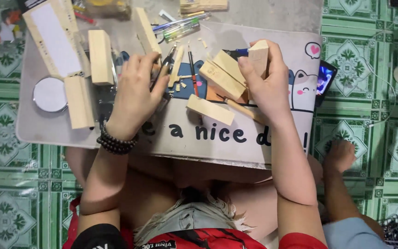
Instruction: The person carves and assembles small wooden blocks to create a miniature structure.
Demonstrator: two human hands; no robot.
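My right hand grips a small pale wood block, held upright above the desk mat. My left hand wears a dark bead bracelet and pinches a thin dark carving tool that points toward the far edge. Between the hands lie two stacked wood blocks, a flat wood piece, a red-handled tool, a wooden-handled tool and small wood chips.
Several longer wood blocks and a round mirror sit at the left of the low table. Pens lie at the far edge. A phone rests at the right edge. Another person's foot is on the green tiled floor.
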